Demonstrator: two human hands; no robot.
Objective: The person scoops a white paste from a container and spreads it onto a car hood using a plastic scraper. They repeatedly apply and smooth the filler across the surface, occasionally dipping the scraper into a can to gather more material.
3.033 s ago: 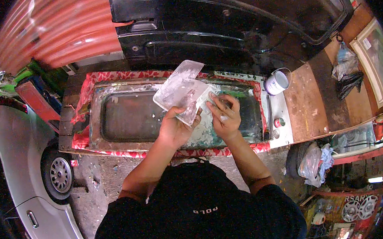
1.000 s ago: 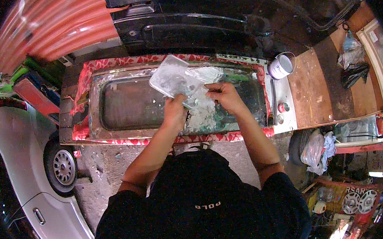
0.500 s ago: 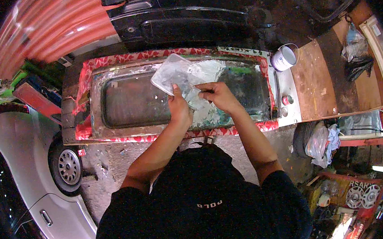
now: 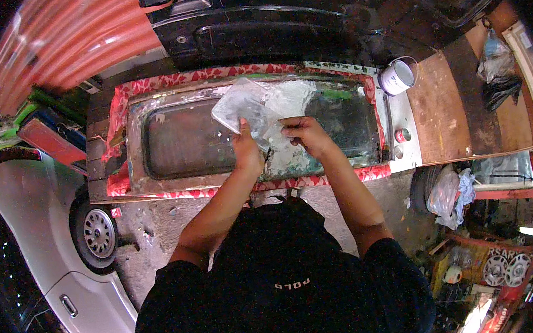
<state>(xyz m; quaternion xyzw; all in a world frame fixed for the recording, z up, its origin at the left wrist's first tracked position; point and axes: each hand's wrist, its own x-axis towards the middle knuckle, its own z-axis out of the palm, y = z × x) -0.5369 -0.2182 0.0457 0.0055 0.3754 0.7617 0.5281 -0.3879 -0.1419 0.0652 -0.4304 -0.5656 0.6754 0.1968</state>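
My left hand [image 4: 250, 153] grips a flat, translucent, round-cornered plastic plate [image 4: 241, 103] by its near edge, thumb on top. Grey-white smears show on the plate. To its right, my right hand [image 4: 306, 136] is closed in a pinch by the plate's right corner; what sits between the fingertips is too small to make out. Below both hands lies a worn vehicle panel [image 4: 137, 153] with a dark, rounded recess [image 4: 183, 138]. White paste or filler [image 4: 289, 96] covers part of the panel just beyond my right hand, with patchy grey and greenish areas nearer me.
Red-and-white patterned cloth [image 4: 187, 193] borders the panel on the bench. To the right stand a white bucket [image 4: 397, 78] and a small red can [image 4: 403, 135]. A silver car [image 4: 39, 216] is at left, a black vehicle body [image 4: 256, 33] beyond the bench. Plastic bags [image 4: 445, 196] lie lower right.
My right hand's fingers have shifted slightly at the plate's corner. The plate stays in my left hand, nearly in place, and the whole view has moved a little.
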